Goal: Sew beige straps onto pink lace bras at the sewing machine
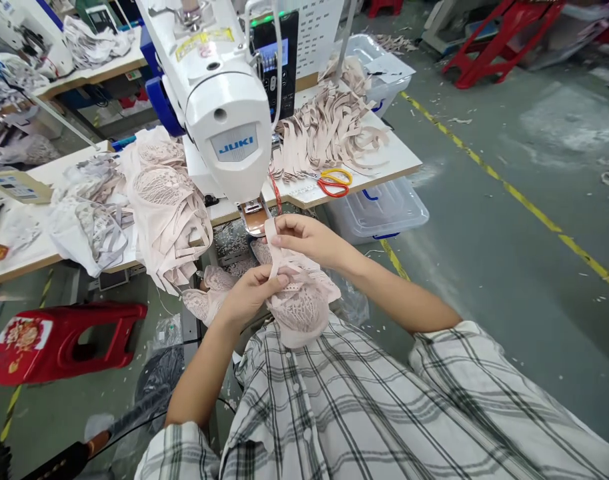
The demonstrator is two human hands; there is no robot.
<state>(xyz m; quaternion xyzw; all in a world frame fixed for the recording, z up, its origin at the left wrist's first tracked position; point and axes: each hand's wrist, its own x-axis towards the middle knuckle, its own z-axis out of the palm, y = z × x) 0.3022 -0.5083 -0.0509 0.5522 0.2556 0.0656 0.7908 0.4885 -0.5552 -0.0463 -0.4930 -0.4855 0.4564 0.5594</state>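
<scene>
Left hand (251,291): pinching the pale-pink lace-cupped bra (299,317) near the flat pale-pink fabric strip's (273,252) lower end
Right hand (307,238): pinching the strip higher up
Bra: below the white sewing machine's (227,127) head
Progress: apparently part-way (whether the strip is stitched, I cannot tell); loose beige fabric strips (319,130) lie on the white tabletop (398,159), pink lace garments (161,190) piled left

Plaid shirt (354,407): white cloth crossed by dark grey-green stripes. Left sleeve (179,453): same plaid, ending well behind the bare left hand (251,293). Right sleeve (449,353): matching, ending well behind the bare right hand (309,239). Buttons (296,387): small, pale, in a row below both hands.
</scene>
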